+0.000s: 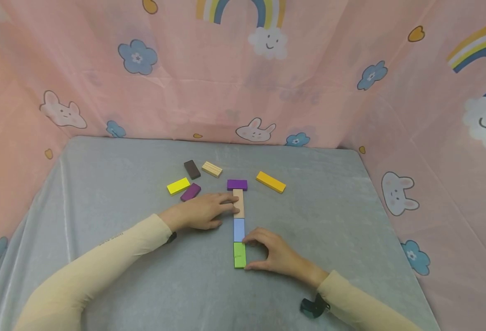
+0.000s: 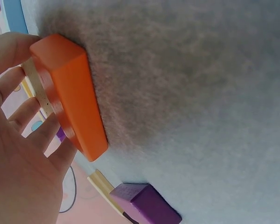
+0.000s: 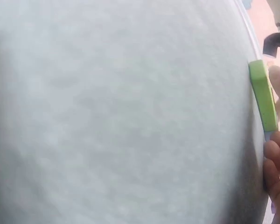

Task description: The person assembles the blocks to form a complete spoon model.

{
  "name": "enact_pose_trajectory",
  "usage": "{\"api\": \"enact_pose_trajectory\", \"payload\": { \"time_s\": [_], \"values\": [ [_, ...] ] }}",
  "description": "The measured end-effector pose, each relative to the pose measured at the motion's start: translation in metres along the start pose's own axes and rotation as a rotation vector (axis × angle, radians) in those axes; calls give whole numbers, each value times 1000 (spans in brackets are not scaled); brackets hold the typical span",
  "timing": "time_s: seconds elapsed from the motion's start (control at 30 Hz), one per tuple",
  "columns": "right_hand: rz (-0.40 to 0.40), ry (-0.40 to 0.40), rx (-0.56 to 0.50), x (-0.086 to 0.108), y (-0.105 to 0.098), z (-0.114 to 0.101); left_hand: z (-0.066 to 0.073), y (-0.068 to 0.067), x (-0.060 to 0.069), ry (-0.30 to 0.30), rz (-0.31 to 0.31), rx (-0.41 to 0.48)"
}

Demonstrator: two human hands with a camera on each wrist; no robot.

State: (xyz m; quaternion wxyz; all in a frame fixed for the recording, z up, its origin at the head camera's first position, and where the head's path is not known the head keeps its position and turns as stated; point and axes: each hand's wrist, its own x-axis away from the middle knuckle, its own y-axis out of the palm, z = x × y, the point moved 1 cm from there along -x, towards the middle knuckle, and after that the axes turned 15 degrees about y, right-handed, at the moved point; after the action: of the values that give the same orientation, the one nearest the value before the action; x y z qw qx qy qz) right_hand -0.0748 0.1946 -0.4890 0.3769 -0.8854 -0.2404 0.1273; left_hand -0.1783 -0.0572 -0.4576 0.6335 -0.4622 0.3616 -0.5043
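Head view shows a row on the surface [image 1: 164,294]: green block [image 1: 240,257], blue block [image 1: 239,230], wood block [image 1: 240,207], then a purple block [image 1: 237,185] crosswise at the far end. The left hand [image 1: 201,212] has its fingers apart, two touching the wood block; left wrist view shows an orange block [image 2: 79,102] close against that hand. The right hand [image 1: 282,255] curves, thumb and fingers apart, near the green block's two ends; whether they pinch it, I cannot tell. Right of the row lies an amber block [image 1: 271,182].
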Motion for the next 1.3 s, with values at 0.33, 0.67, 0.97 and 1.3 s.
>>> {"api": "enact_pose_trajectory", "payload": {
  "time_s": [0.33,0.67,0.97,1.3],
  "values": [
    [-9,8,-66,-6,-10,2,-1,1,0,-5,5,16],
    [87,177,-55,-18,-35,13,-3,3,-1,-20,-14,15],
    [279,279,-62,-34,-60,28,-2,2,0,-15,-7,25],
    [408,380,-130,-48,-79,56,-1,1,0,-20,-26,29]
  ]
}}
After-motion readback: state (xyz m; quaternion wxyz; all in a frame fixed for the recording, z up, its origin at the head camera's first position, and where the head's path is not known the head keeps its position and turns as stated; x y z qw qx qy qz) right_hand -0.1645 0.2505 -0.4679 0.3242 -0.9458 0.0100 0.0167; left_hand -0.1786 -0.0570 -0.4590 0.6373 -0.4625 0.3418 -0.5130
